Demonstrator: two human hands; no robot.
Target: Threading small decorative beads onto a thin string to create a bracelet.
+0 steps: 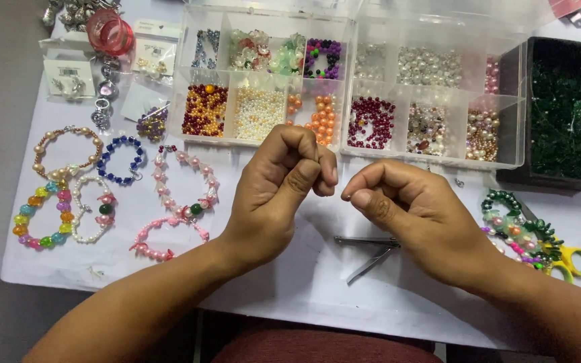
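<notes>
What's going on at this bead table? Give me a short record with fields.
Left hand: fist closed, fingertips pinched; what it holds is too small to tell
Right hand: pinched likewise, close to the left
Under hands: metal nail clipper on white cloth
Behind: clear bead boxes
Left side: finished bracelets
Right side: green bead strand, yellow-green scissors

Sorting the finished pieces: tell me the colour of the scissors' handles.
Yellow and green, on the scissors at the right edge of the head view.

bead boxes (263, 74) | bracelets (121, 159) | nail clipper (370, 252) | scissors (573, 261) | white cloth (304, 282)
</notes>
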